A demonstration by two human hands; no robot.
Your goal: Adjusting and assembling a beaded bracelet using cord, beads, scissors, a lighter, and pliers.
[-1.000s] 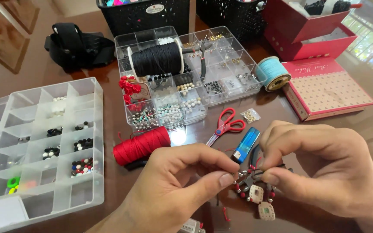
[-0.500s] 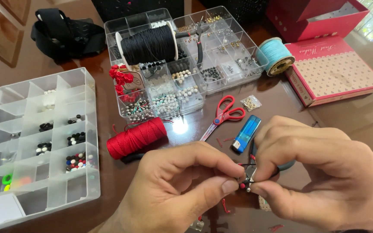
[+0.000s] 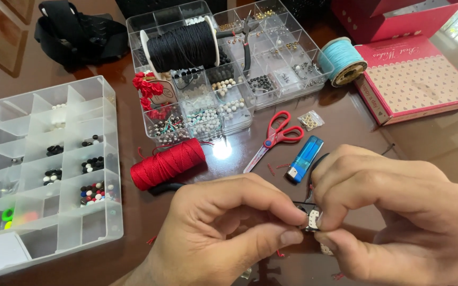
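Red thread spool point(image 3: 168, 163), black spool point(image 3: 182, 46), turquoise spool point(image 3: 341, 60), red-handled scissors point(image 3: 274, 139), blue lighter point(image 3: 305, 159), pink dotted box point(image 3: 419, 79).

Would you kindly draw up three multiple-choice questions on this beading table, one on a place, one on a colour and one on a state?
1. Where does the black cord spool lie?
A. on the clear bead organiser at the back
B. on the pink box
C. on the bare table beside the lighter

2. What colour are the handles of the scissors?
A. blue
B. red
C. black

3. How do the hands meet the small beaded piece?
A. only the left hand touches it
B. neither touches it
C. left hand and right hand both pinch it

Answers: 1 A, the spool rests across the organiser's compartments. 2 B, both loops are red. 3 C, fingertips of both hands close on it.
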